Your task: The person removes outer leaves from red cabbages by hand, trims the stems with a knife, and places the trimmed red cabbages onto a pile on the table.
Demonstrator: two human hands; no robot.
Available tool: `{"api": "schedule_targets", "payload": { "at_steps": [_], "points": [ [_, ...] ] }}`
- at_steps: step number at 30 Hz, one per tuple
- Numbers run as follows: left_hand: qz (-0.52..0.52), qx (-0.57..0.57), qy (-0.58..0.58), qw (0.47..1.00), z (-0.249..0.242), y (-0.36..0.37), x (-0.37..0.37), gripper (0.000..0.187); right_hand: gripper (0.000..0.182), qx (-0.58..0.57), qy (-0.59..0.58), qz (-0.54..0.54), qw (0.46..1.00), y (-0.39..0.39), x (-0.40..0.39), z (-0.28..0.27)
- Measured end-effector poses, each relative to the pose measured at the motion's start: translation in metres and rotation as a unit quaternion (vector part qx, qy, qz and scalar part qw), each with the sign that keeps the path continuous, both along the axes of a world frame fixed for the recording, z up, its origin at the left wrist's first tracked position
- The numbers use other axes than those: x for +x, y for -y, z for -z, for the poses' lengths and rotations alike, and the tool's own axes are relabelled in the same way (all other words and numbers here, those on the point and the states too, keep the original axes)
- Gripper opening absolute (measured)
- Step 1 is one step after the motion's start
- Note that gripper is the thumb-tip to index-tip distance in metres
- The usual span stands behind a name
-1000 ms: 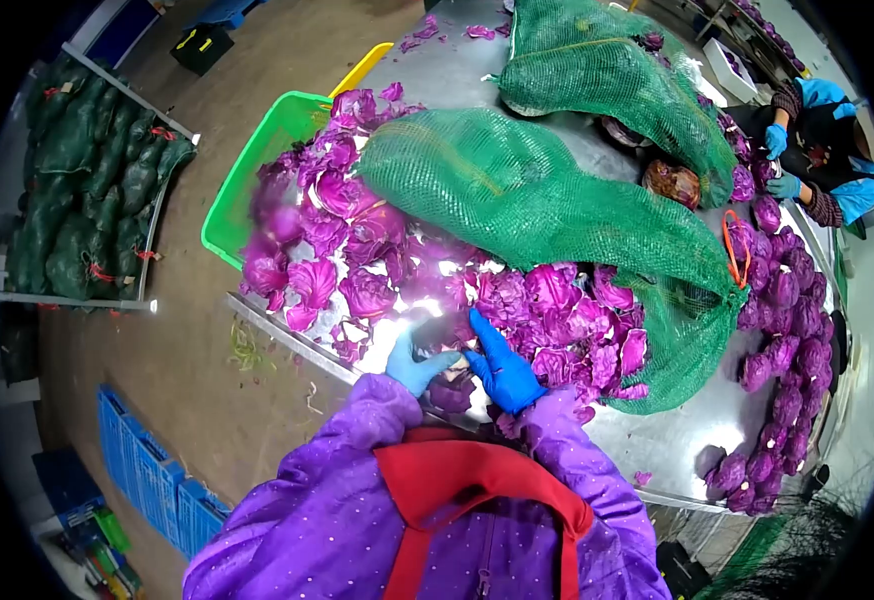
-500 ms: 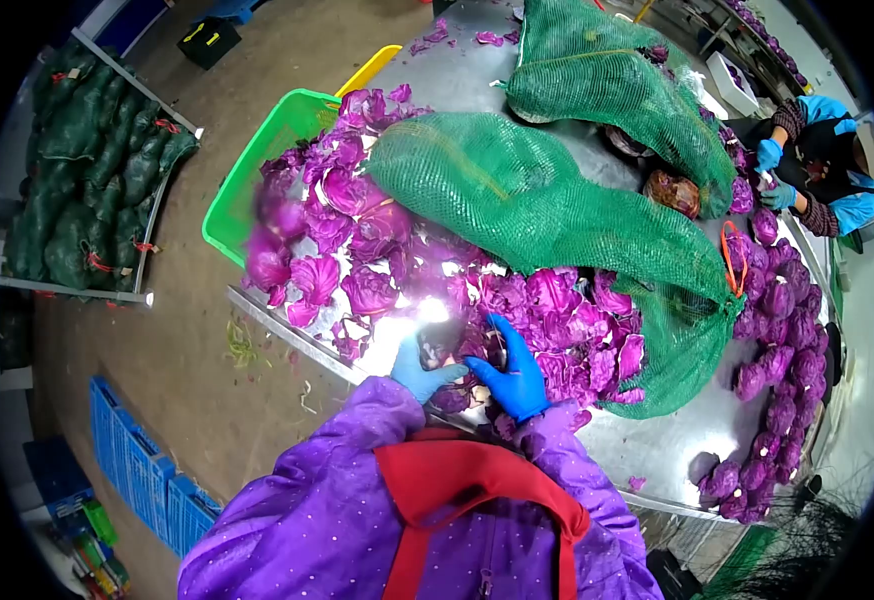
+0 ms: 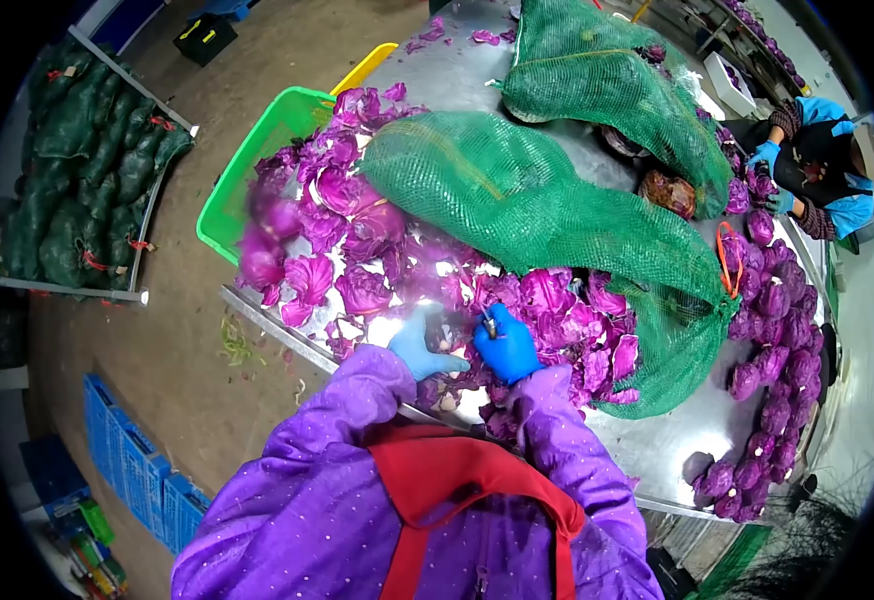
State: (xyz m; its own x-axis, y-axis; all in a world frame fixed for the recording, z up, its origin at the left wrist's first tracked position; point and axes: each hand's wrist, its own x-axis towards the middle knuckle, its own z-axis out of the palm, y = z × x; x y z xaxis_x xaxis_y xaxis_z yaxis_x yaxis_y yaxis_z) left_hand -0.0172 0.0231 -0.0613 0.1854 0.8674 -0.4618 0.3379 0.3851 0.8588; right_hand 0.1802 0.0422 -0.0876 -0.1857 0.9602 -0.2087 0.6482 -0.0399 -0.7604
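My left hand [image 3: 423, 346], in a light blue glove, is curved round the left side of a dark cabbage [image 3: 447, 332] at the table's near edge. Close to its right, my right hand [image 3: 506, 345], in a darker blue glove, is closed on a small tool [image 3: 490, 325], perhaps a knife, whose blade I cannot make out. Loose purple cabbage leaves [image 3: 547, 292] lie around both hands. Beyond them stretches a filled green mesh bag [image 3: 497, 180].
A green crate [image 3: 219, 205] stands at the left end of the metal table [image 3: 647, 455]. Trimmed cabbages [image 3: 774, 300] line the right side. A co-worker [image 3: 822, 165] handles cabbage at the upper right. Bagged cabbages fill a rack [image 3: 87, 170] at the far left.
My right hand has gone from spread fingers beside the cabbage to a closed grip on the small tool. My left hand has stayed at the cabbage's left side.
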Motion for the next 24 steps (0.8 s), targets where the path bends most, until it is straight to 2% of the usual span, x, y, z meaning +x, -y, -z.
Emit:
{"api": "schedule_targets", "payload": {
  "at_steps": [2, 4, 5, 6, 8, 9, 10, 11, 12, 13, 16, 17, 20, 24],
  "points": [
    [0.033, 0.014, 0.018, 0.999, 0.001, -0.001, -0.007, 0.1, 0.025, -0.056, 0.05, 0.015, 0.997, -0.009, 0.01, 0.016],
    [0.063, 0.042, 0.048, 0.996, 0.006, -0.009, -0.016, 0.098, 0.027, -0.046, 0.053, 0.027, 0.997, -0.005, 0.011, 0.013],
    [0.043, 0.045, 0.069, 0.996, 0.009, -0.007, -0.018, 0.095, 0.026, -0.063, 0.016, 0.044, 0.997, -0.006, 0.012, 0.012],
    [-0.001, 0.084, 0.071, 0.994, 0.02, -0.002, -0.02, 0.093, 0.026, -0.085, -0.021, 0.065, 0.994, -0.001, 0.015, 0.012],
    [-0.176, 0.075, 0.1, 0.976, 0.019, 0.019, -0.014, 0.096, 0.027, -0.05, -0.038, 0.06, 0.996, 0.011, 0.026, 0.017],
    [-0.208, 0.046, 0.112, 0.971, 0.015, 0.027, -0.014, 0.094, 0.035, -0.086, -0.065, 0.053, 0.993, 0.019, 0.026, -0.009],
    [-0.223, 0.02, 0.187, 0.956, 0.03, 0.034, -0.015, 0.091, 0.038, -0.049, -0.076, 0.046, 0.995, 0.03, 0.029, -0.007],
    [-0.236, 0.031, 0.2, 0.95, 0.043, 0.043, -0.01, 0.092, 0.041, -0.014, -0.086, 0.038, 0.995, 0.04, 0.034, -0.006],
    [-0.248, 0.044, 0.212, 0.944, 0.035, 0.046, -0.001, 0.093, 0.043, 0.023, -0.097, 0.03, 0.995, 0.046, 0.037, -0.005],
    [-0.22, 0.041, 0.166, 0.96, 0.017, 0.04, 0.002, 0.093, 0.05, -0.022, -0.151, 0.015, 0.988, 0.043, 0.037, -0.018],
    [-0.115, 0.124, 0.079, 0.982, 0.007, 0.024, 0.006, 0.097, 0.055, 0.019, -0.128, -0.095, 0.987, 0.022, 0.019, -0.064],
    [-0.106, 0.112, 0.055, 0.986, 0.0, 0.022, 0.009, 0.102, 0.063, 0.011, -0.102, -0.132, 0.986, 0.016, 0.016, -0.063],
    [-0.105, 0.07, 0.109, 0.986, 0.0, 0.019, 0.012, 0.105, 0.07, -0.024, -0.078, -0.166, 0.983, 0.007, 0.013, -0.049],
    [-0.072, 0.078, 0.06, 0.993, 0.007, 0.017, 0.009, 0.107, 0.065, -0.014, -0.104, -0.175, 0.979, 0.006, 0.011, -0.043]
  ]
}}
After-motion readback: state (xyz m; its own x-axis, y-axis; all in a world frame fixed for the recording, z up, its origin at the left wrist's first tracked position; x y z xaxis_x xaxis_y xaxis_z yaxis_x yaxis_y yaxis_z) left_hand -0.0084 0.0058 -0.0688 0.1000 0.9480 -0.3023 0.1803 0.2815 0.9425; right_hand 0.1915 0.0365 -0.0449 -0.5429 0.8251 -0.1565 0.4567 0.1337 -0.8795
